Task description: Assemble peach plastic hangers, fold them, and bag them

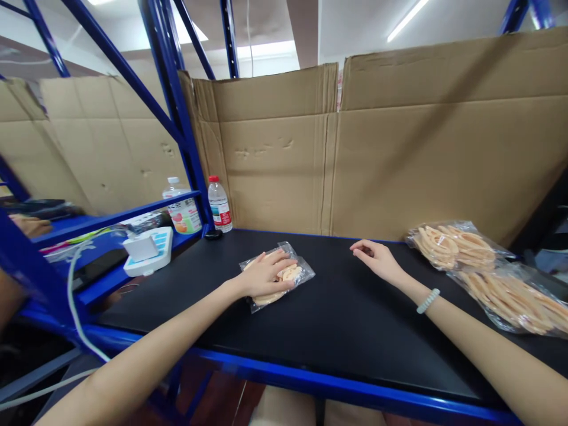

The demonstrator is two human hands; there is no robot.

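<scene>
My left hand point(267, 273) lies flat, fingers spread, on a small clear bag of tan ring-shaped pieces point(296, 273) resting on the black table top point(346, 319). My right hand point(375, 255) hovers just above the table to the right of that bag, fingers loosely apart, holding nothing. A pale bead bracelet point(428, 300) circles its wrist. Two larger clear bags of the same tan pieces lie at the right: one point(455, 244) near the cardboard wall, the other point(515, 293) closer to me.
Brown cardboard sheets point(399, 160) wall off the back of the table. A water bottle with a red cap point(219, 204) stands at the back left corner by a blue rack post point(177, 106). A white device point(148, 249) and a second bottle point(181, 207) sit on the left shelf.
</scene>
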